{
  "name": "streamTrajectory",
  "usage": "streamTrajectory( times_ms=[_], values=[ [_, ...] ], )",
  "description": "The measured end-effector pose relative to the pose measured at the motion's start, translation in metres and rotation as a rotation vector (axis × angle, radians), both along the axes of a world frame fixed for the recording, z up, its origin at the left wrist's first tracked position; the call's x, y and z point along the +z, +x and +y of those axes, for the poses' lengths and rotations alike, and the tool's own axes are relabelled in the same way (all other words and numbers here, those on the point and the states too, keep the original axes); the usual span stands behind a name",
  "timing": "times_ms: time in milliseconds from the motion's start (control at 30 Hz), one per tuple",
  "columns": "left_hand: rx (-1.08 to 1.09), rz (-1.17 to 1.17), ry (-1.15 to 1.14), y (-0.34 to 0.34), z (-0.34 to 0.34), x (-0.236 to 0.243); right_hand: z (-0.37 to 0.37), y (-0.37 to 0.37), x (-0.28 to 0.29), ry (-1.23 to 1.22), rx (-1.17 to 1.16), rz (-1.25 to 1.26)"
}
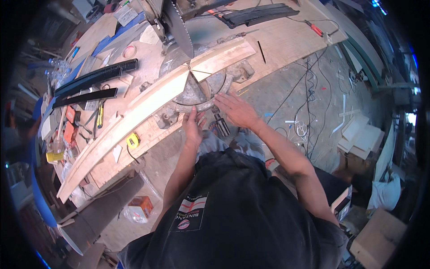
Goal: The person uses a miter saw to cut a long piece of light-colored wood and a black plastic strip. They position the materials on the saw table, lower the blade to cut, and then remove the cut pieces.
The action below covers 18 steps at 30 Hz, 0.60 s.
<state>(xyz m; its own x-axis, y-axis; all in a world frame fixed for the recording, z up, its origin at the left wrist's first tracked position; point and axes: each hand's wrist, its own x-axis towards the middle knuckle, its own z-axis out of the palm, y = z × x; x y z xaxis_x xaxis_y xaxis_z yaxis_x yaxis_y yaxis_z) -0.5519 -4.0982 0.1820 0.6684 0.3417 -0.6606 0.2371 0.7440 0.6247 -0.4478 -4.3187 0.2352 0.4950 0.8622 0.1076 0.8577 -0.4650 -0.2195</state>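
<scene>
Wooden curved strip lies across the saw's round metal table.

Below your left elbow, on the floor just under the counter's near edge, sits a small orange carton with a crumpled clear plastic bag touching its lower left side. At your lower right a plain brown cardboard box stands on the floor, a white-edged box just to its left beside your right arm, and a white sack above it. On the chest of your black shirt there is a rectangular printed patch, white with red stripes and a small round emblem at its lower left.
</scene>
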Motion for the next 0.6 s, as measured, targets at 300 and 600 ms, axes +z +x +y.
streamTrajectory(
  times_ms=[300, 600],
  values=[
    [0.150, -0.023, 0.130, 0.009, -0.021, 0.001, -0.039, 0.097, -0.001, -0.058, -0.038, -0.063],
    [0.289, 0.128, 0.184, 0.019, -0.040, 0.009, -0.074, 0.099, -0.011, 0.018, -0.393, 0.172]
  ],
)
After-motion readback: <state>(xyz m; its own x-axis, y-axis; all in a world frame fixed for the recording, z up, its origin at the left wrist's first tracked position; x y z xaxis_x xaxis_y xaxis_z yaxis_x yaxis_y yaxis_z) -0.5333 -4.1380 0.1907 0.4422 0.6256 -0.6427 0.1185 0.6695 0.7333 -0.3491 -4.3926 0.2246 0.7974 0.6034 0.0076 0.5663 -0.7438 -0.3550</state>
